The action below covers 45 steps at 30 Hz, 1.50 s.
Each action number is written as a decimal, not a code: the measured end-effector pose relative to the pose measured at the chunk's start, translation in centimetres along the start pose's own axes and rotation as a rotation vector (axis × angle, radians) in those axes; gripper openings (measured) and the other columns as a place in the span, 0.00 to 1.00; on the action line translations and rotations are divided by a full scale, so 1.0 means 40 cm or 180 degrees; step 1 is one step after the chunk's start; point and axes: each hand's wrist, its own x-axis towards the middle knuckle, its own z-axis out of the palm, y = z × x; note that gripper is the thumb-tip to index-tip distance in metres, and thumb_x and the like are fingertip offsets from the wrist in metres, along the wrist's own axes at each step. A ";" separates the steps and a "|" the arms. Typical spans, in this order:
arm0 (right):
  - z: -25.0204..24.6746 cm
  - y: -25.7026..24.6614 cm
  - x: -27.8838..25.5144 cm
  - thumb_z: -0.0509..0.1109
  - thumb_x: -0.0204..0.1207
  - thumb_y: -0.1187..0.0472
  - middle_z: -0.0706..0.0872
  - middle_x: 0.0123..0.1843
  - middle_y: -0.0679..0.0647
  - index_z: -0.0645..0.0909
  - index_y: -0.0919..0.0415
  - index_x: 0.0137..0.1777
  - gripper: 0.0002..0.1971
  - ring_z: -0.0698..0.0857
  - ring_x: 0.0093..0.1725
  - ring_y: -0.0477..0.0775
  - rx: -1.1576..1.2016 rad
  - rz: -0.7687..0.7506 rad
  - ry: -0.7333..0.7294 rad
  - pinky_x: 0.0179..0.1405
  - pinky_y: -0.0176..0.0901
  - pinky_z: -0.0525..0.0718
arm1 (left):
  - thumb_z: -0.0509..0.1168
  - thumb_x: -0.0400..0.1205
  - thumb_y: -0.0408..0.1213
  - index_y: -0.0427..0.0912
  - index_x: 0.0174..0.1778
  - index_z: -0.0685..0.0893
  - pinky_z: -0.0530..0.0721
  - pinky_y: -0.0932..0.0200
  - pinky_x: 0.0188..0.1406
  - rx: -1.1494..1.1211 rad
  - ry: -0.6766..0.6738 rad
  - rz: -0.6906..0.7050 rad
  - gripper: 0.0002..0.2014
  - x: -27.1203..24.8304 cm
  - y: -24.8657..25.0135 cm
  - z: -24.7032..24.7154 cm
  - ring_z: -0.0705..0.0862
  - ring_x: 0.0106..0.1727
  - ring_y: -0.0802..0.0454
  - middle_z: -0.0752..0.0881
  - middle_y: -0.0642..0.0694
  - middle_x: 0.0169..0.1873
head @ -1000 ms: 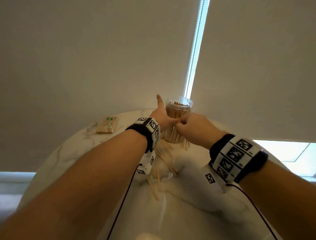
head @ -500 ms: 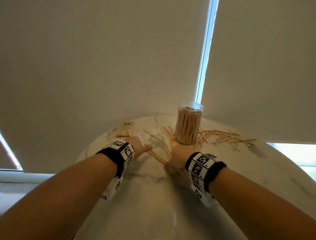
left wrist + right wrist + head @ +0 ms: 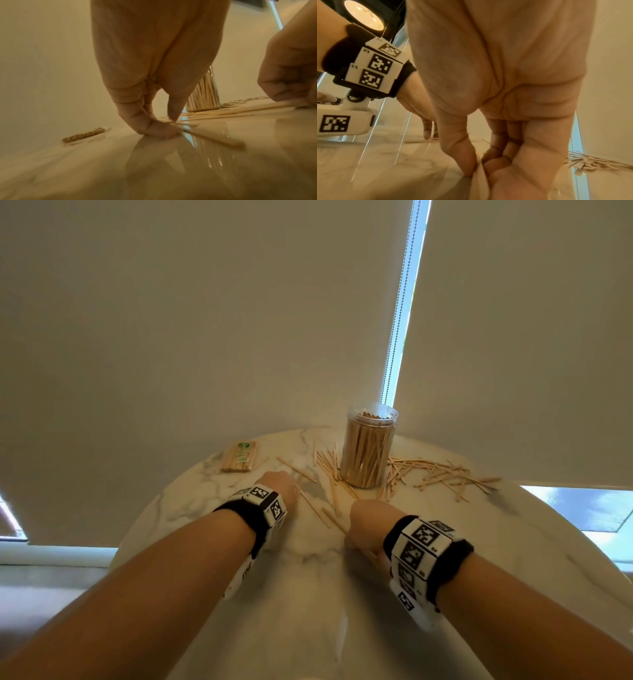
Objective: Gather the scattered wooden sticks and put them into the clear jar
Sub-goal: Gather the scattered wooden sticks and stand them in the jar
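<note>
The clear jar (image 3: 369,446), packed with upright wooden sticks, stands at the back of the round marble table (image 3: 513,559). Loose sticks (image 3: 442,472) lie fanned out to its right, more sticks (image 3: 327,463) to its left and in front. My left hand (image 3: 279,482) is down on the table in front of the jar, on its left; in the left wrist view the left hand (image 3: 169,121) pinches a stick (image 3: 214,139) that lies on the marble. My right hand (image 3: 356,542) is nearer to me. Its thumb and fingers (image 3: 478,171) pinch a flat stick (image 3: 479,186) at the table surface.
A wrapped bundle of sticks (image 3: 239,457) lies at the table's back left. Closed roller blinds (image 3: 205,320) hang right behind the table, with a bead chain (image 3: 399,320) in the gap above the jar. The near half of the marble top (image 3: 308,611) carries nothing.
Both hands have come down from the jar's mouth to the table in front of it. Each now pinches a loose stick on the marble.
</note>
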 end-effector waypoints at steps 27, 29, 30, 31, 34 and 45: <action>0.007 0.130 -0.046 0.70 0.78 0.63 0.91 0.51 0.62 0.85 0.64 0.50 0.05 0.90 0.45 0.57 0.1262 0.0210 0.0402 0.49 0.47 0.91 | 0.74 0.76 0.48 0.44 0.57 0.89 0.88 0.45 0.57 0.1142 -0.0961 -0.0028 0.17 0.106 0.076 0.107 0.86 0.51 0.46 0.88 0.45 0.58; -0.001 0.136 -0.060 0.71 0.77 0.65 0.91 0.49 0.61 0.87 0.66 0.50 0.06 0.91 0.47 0.58 0.1572 0.0230 0.0574 0.49 0.49 0.92 | 0.73 0.75 0.49 0.46 0.57 0.89 0.88 0.44 0.57 0.1082 -0.0960 -0.0083 0.17 0.138 0.050 0.130 0.86 0.56 0.45 0.86 0.45 0.61; -0.004 0.137 -0.068 0.72 0.77 0.66 0.91 0.48 0.60 0.87 0.64 0.50 0.05 0.92 0.47 0.57 0.1785 0.0255 0.0627 0.48 0.49 0.92 | 0.72 0.76 0.48 0.45 0.59 0.88 0.87 0.45 0.58 0.1058 -0.0869 -0.0146 0.17 0.081 0.056 0.097 0.85 0.58 0.44 0.85 0.44 0.63; -0.008 0.137 -0.078 0.73 0.77 0.66 0.91 0.47 0.59 0.87 0.62 0.49 0.04 0.92 0.47 0.57 0.1970 0.0258 0.0650 0.48 0.50 0.93 | 0.71 0.78 0.45 0.44 0.61 0.87 0.86 0.47 0.60 0.0934 -0.0685 -0.0074 0.17 0.016 0.060 0.058 0.85 0.61 0.44 0.84 0.43 0.65; -0.015 0.136 -0.106 0.76 0.75 0.66 0.92 0.46 0.60 0.87 0.63 0.49 0.04 0.92 0.45 0.55 0.2285 0.0183 0.0672 0.50 0.50 0.92 | 0.67 0.83 0.38 0.39 0.66 0.84 0.83 0.57 0.62 0.0743 -0.0615 -0.0042 0.16 -0.043 0.048 0.053 0.84 0.65 0.45 0.83 0.41 0.67; -0.025 0.092 -0.167 0.79 0.75 0.64 0.92 0.43 0.58 0.87 0.65 0.51 0.07 0.92 0.40 0.50 0.2954 -0.0152 0.0769 0.46 0.43 0.92 | 0.54 0.86 0.37 0.36 0.55 0.82 0.74 0.55 0.40 -0.2571 0.0070 0.0011 0.13 -0.129 0.044 0.025 0.81 0.40 0.44 0.83 0.40 0.43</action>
